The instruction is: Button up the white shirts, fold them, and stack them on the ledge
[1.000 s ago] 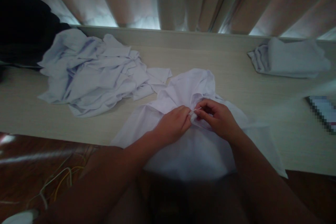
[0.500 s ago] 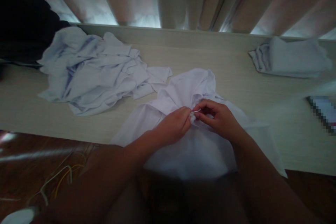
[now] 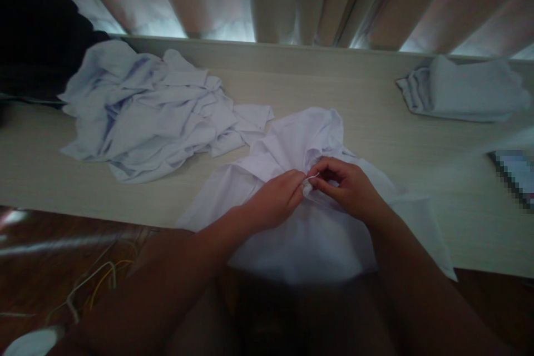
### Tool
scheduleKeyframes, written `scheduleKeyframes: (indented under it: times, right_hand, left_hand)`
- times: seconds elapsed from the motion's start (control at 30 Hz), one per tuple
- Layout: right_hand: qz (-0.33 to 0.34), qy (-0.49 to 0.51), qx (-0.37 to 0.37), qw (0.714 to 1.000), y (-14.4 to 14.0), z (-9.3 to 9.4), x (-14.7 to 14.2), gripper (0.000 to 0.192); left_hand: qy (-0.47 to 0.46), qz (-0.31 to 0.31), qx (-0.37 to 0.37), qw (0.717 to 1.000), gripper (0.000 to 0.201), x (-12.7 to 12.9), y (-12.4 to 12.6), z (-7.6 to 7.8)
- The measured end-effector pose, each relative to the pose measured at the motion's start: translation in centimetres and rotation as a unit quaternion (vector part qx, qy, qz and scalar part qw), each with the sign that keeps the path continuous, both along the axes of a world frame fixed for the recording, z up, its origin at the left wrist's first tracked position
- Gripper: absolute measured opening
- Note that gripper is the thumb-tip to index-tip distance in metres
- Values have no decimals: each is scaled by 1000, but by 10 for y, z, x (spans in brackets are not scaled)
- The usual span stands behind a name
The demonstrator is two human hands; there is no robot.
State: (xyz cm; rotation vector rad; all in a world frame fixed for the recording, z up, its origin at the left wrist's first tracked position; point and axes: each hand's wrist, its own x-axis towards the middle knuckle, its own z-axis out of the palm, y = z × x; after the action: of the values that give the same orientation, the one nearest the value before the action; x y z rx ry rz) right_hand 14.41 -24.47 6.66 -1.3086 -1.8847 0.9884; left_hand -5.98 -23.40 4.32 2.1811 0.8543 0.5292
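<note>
A thin white garment [image 3: 300, 245], probably a shirt, lies spread and rumpled at the table's front edge, its lower part hanging over towards my lap. My left hand [image 3: 281, 194] is closed on a gathered bit of its cloth near the middle. Right beside it, thumb and fingertips of my right hand [image 3: 340, 183] pinch a thin white strip or edge of the same garment. The fingertips of both hands almost meet, and they partly cover the gathered spot. Whether a button or a thread is there I cannot tell.
A heap of crumpled white clothes [image 3: 154, 111] lies on the left of the pale table [image 3: 362, 100], against a black bag-like thing [image 3: 37, 39]. Folded white cloth [image 3: 467, 92] sits back right, near a blurred phone-like device [image 3: 515, 175]. Curtains [image 3: 275, 0] hang behind; cables [image 3: 94, 283] lie on the floor.
Hardly anything differs. Both hands keep their hold at the same spot, with only a slight shift of the fingers and the pinched strip. The view has moved a tiny bit.
</note>
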Motion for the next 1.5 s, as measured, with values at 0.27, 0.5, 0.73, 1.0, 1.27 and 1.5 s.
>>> scheduleKeyframes:
  times: [0.27,0.5,0.73,1.0,1.27,1.5]
  right_hand:
    - [-19,53,-39,998,0,0,1,15]
    - [-17,138,-66,988,0,-2,-1,20]
    - [-15,171,-93,981,-1,1,-2,17]
    - [11,175,-93,980,-2,0,0,12]
    - [-22,174,-77,982,0,-2,-5,10]
    - [-15,191,-85,978,-2,-6,-10,15]
  left_hand:
    - [-33,-2,-42,999,25,-4,4,9]
    - [-56,16,-151,987,27,-5,7,11]
    - [-78,4,-220,972,34,-6,10,17]
    - [-102,-16,-272,957,29,-8,13,14]
    - [-116,53,-288,949,27,-2,14,16]
    - [-146,131,-296,935,22,1,12,19]
